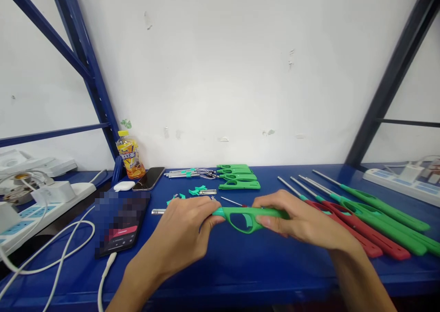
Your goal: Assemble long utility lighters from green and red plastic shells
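A green long-necked gas lighter (245, 230) is held level between my two hands above the blue table. My left hand (187, 222) is closed around its teal collar and metal tube, whose tip sticks out to the left. My right hand (285, 215) grips the green handle, with the thumb beside the trigger opening. Just behind lie a thin screwdriver (233, 202), small teal plastic pieces (197, 191) and a short metal tube (208, 192). Part of the screwdriver's handle is hidden by the lighter and my right hand.
Green handle shells (239, 184) and metal tubes with wires (187, 173) lie at the back. Several red and green lighters (378, 206) rest at right. At left are a bottle (130, 158), a dark phone (149, 179), a cabled phone (125, 229), an earphone case (124, 186) and power strips (80, 192).
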A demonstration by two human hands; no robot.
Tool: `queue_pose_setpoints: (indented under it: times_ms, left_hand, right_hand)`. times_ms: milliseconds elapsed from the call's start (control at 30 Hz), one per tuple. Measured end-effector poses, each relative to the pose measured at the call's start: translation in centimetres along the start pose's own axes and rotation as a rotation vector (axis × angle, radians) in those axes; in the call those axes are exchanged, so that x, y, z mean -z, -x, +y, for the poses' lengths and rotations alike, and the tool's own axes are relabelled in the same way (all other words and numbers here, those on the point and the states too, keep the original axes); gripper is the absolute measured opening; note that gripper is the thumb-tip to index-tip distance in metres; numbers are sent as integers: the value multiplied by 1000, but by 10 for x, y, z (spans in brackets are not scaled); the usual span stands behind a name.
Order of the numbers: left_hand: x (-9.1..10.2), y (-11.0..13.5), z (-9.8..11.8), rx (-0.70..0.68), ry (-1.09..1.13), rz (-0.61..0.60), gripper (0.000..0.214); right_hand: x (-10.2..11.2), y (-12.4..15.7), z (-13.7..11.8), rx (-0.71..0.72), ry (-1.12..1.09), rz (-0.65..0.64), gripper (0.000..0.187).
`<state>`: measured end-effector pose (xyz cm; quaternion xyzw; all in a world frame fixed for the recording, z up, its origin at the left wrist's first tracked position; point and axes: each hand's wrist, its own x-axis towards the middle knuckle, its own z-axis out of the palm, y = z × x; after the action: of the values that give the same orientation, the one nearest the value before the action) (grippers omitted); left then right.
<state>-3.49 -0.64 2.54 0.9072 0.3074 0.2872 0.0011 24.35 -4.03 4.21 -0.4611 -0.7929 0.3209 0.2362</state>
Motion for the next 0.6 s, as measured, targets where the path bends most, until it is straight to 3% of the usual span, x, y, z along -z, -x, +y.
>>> queue_pose_setpoints:
  times_ms: [100, 333, 500, 600]
  left_hand:
    - [8, 2, -2, -32, -36, 24, 19]
    - [21, 3, -12, 50, 0, 81, 24]
    - [12, 3, 1, 112, 51, -63, 35]
    - [3, 1, 8, 114, 70, -139, 32]
  right_hand:
    - [2, -1, -3, 30, 55, -20, 34]
    - [12, 5, 1, 1, 163, 150, 38]
    - [13, 9, -3, 67, 373, 244, 40]
    - [10, 10, -3, 47, 374, 239, 38]
